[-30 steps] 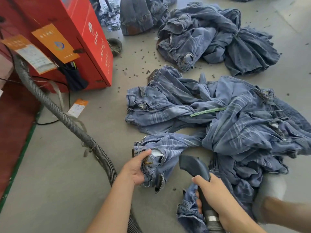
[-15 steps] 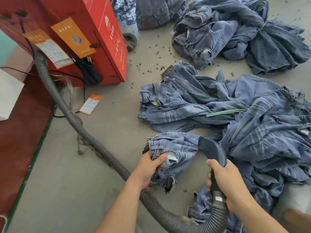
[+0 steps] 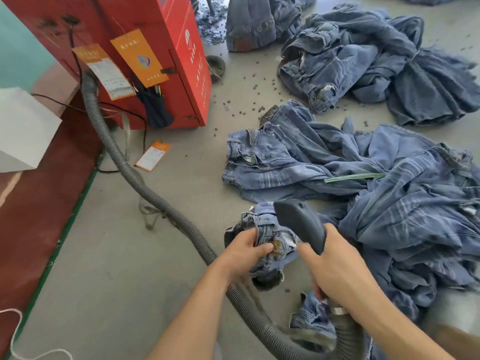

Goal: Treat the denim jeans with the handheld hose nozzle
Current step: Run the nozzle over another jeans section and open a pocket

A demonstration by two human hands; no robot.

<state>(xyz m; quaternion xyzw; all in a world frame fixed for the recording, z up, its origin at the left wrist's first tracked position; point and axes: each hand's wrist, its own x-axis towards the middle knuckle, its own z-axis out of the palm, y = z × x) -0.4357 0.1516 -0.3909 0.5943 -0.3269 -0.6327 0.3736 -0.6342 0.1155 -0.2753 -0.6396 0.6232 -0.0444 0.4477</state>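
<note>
A bunched pair of light-blue denim jeans (image 3: 270,245) lies on the grey floor at lower centre. My left hand (image 3: 244,252) grips its waistband, thumb near a gold embroidered mark. My right hand (image 3: 337,271) is wrapped round the dark grey hose nozzle (image 3: 301,224), whose flat mouth points away over the held jeans. The ribbed grey hose (image 3: 145,183) runs from the nozzle's base, loops under my arms and leads up left to the red machine (image 3: 166,35).
A large heap of blue jeans (image 3: 405,203) with a green strip (image 3: 355,176) fills the right side. Darker jeans (image 3: 363,61) are piled further back. Small dark pellets (image 3: 249,100) dot the floor. A white box (image 3: 23,131) sits left on red flooring.
The nozzle has risen and moved forward over the held jeans. My left hand has gathered the waistband higher and tighter. The view has shifted left, showing more of the hose and machine.
</note>
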